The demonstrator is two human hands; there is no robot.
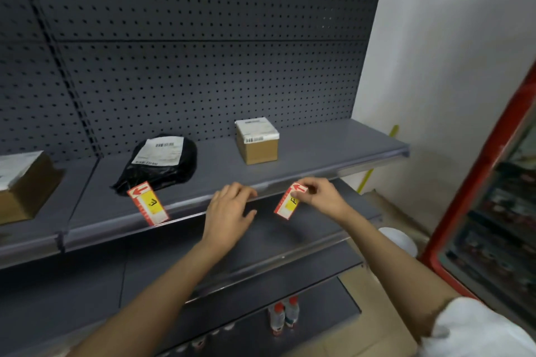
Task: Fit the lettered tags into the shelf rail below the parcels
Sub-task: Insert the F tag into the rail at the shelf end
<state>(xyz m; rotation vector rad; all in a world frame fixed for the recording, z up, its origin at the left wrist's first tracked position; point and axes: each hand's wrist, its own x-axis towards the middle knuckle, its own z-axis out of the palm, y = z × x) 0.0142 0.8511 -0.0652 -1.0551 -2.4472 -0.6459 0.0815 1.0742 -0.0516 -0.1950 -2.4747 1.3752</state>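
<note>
A red, white and yellow tag marked E (148, 203) hangs tilted in the clear shelf rail (116, 223) below a black bagged parcel (161, 162). My right hand (320, 197) pinches a second tag marked F (290, 200) at its top edge, against the rail below a small cardboard box (256, 140). My left hand (230, 209) rests with fingers spread on the rail's front edge, just left of the F tag, holding nothing.
A larger cardboard parcel (23, 185) sits at the far left of the shelf. Lower shelves run beneath; two water bottles (284, 314) stand on the bottom one. A red-framed drinks fridge (493, 211) stands to the right, with a white wall behind it.
</note>
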